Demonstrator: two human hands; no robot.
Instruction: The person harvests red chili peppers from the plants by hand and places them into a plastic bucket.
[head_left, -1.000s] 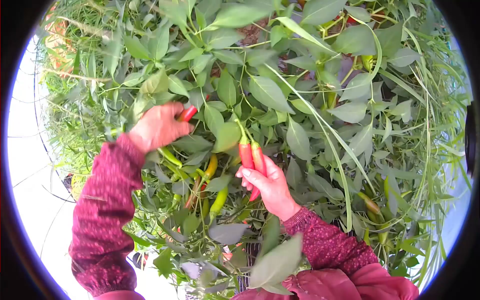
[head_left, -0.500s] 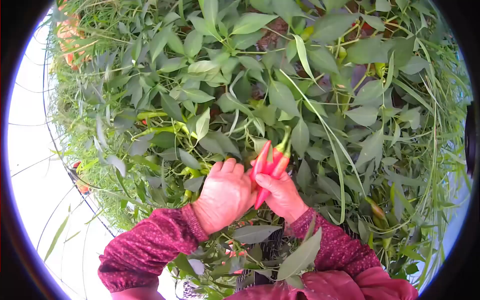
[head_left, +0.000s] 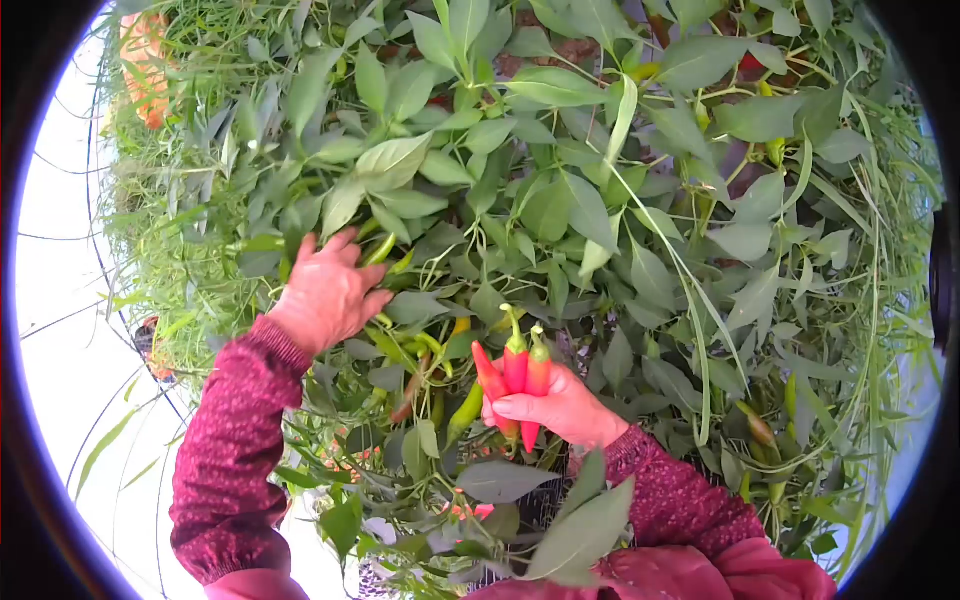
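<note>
Three red chili peppers point(head_left: 516, 370) with green stems are bunched in my right hand point(head_left: 575, 408), the thumb pressed across them and their stems pointing up. My left hand point(head_left: 330, 292) reaches into the pepper plant's leaves on the left, fingers spread, with some fingertips partly hidden by foliage. Right beside those fingers is a light green pepper point(head_left: 381, 249); whether they touch it I cannot tell. Between my hands hangs a larger green pepper point(head_left: 466, 410) on the plant.
Dense pepper leaves point(head_left: 570, 200) fill most of the view. Long grass blades point(head_left: 690, 290) cross on the right, near a brownish-green pepper point(head_left: 758, 428). A pale sheet point(head_left: 60, 330) with thin dark lines lies along the left edge. An orange object point(head_left: 145, 70) sits at upper left.
My left hand has moved away from the right hand, up and left into the leaves, and its fingers have spread. My right hand keeps the red chilies, now slightly lower and more upright.
</note>
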